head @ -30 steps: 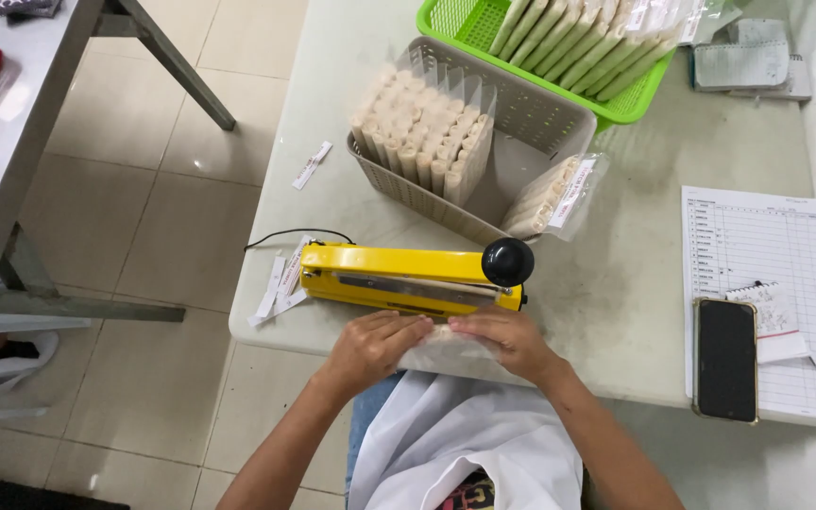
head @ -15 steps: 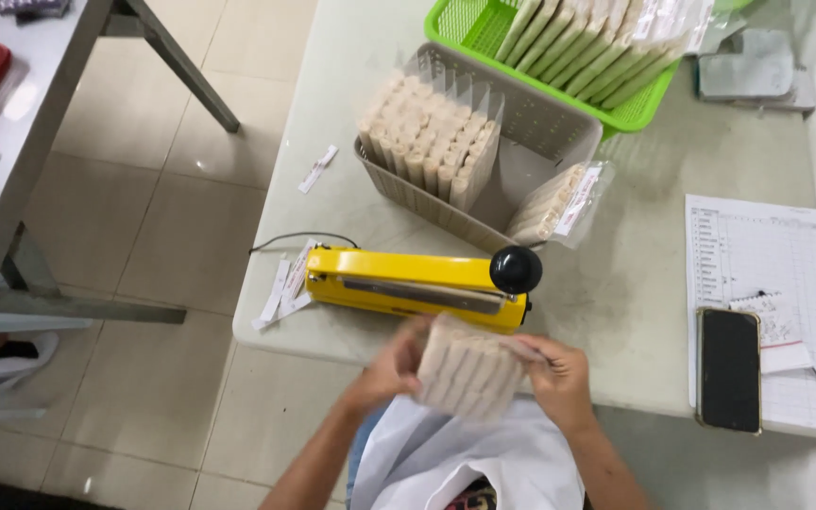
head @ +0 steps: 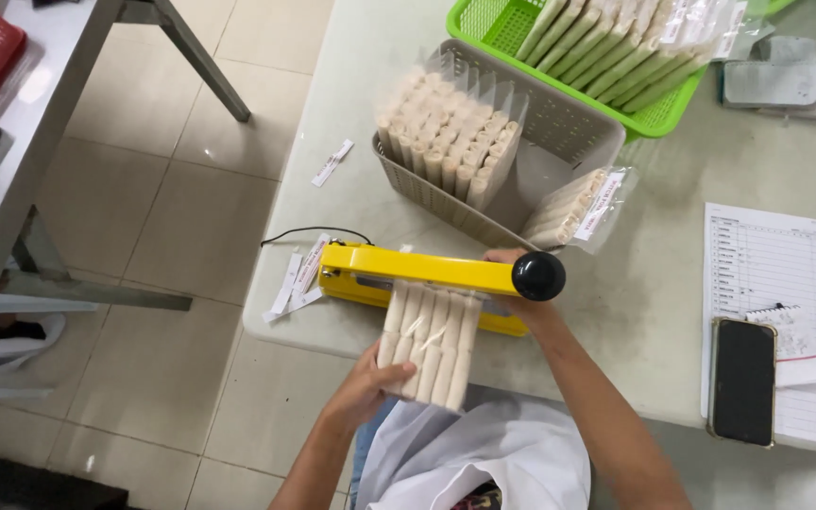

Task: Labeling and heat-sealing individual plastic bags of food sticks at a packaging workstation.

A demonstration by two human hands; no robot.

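Left hand (head: 363,389) is closed on the clear packet of pale sticks (head: 427,345), its top fed under the yellow sealer (head: 427,283); right hand (head: 518,288) grips the lever (knob up). A crooked seal is risked if the packet tilts.

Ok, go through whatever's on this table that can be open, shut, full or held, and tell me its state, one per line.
Yellow heat sealer: arm lowered onto a packet.
Packet of rolls: top edge under the sealer arm, left hand supporting it.
Right hand: on the sealer, near its black knob.
Grey basket: partly filled.
Green basket: packed.
Phone: screen dark.
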